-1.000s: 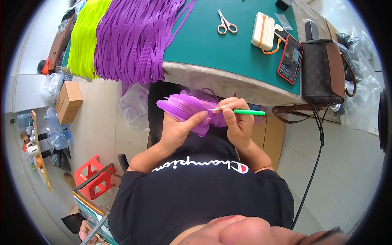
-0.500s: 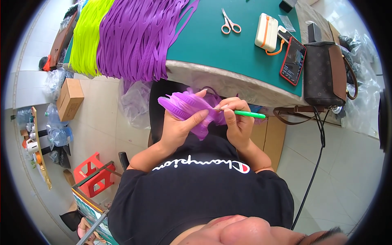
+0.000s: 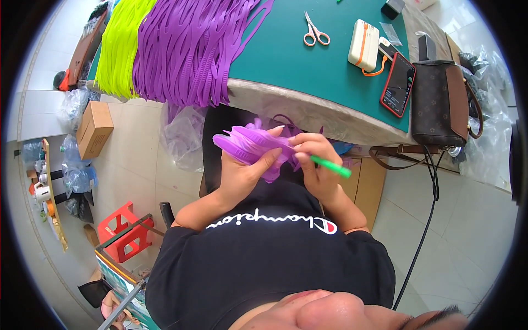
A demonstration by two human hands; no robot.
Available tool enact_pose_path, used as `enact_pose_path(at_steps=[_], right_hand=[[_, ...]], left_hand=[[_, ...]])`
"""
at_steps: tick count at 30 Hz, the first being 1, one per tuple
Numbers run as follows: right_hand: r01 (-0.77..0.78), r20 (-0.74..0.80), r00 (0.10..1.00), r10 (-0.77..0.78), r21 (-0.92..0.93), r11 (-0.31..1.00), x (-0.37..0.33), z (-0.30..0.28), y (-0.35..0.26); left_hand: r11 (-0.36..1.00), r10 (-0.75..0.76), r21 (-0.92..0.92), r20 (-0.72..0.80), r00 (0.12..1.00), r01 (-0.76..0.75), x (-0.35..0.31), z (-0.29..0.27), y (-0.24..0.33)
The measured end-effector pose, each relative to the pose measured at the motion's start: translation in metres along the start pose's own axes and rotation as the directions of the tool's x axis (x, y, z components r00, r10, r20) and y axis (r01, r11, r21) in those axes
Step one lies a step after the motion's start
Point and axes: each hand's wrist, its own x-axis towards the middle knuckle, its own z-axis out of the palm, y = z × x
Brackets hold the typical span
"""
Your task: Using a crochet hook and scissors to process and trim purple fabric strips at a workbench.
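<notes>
A bunch of purple rubbery straps (image 3: 240,145) is gripped in my left hand (image 3: 240,175), with its thumb pressed across them and the loose ends fanning out to the left. My right hand (image 3: 320,165) is closed on a slim green-handled trimming tool (image 3: 334,167). Its fingertips are up against the right side of the bunch. The handle points down to the right, while its working tip is hidden by the fingers and straps. Both hands are above my lap, just in front of the table edge.
Long purple straps (image 3: 184,55) and lime-green straps (image 3: 118,52) drape over the green table (image 3: 286,66). Scissors (image 3: 315,34), a power bank (image 3: 363,45), a phone (image 3: 398,85) and a brown bag (image 3: 437,104) lie to their right. A red stool (image 3: 129,236) stands on the floor at left.
The green handle has tilted further downward, and the metal tip visible earlier is now hidden. My right fingers have shifted against the straps. The left hand keeps its hold.
</notes>
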Motion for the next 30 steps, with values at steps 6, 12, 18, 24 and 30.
enact_pose_path(at_steps=[6,12,18,24,30], right_hand=[[0.367,0.012,0.921,-0.390,-0.368,0.854,0.012,-0.014,0.010],[0.284,-0.288,0.631,-0.721,-0.778,0.560,0.053,-0.079,0.002],[0.204,-0.303,0.353,-0.885,-0.898,0.389,0.067,-0.128,-0.035],[0.178,-0.422,0.202,-0.884,-0.872,0.457,0.077,-0.124,-0.061],[-0.283,0.053,0.955,0.292,-0.129,0.950,0.068,-0.061,-0.007]], left_hand=[[0.908,0.175,0.371,0.081,0.981,-0.192,0.003,-0.009,-0.001],[0.571,0.115,0.813,0.060,0.992,-0.115,0.008,-0.046,-0.013],[0.579,0.192,0.816,-0.134,0.972,-0.001,0.012,-0.081,0.002],[0.931,-0.059,0.323,0.591,0.805,-0.168,0.004,-0.103,0.048],[0.896,0.098,-0.353,0.748,0.656,0.269,-0.002,-0.064,0.043]])
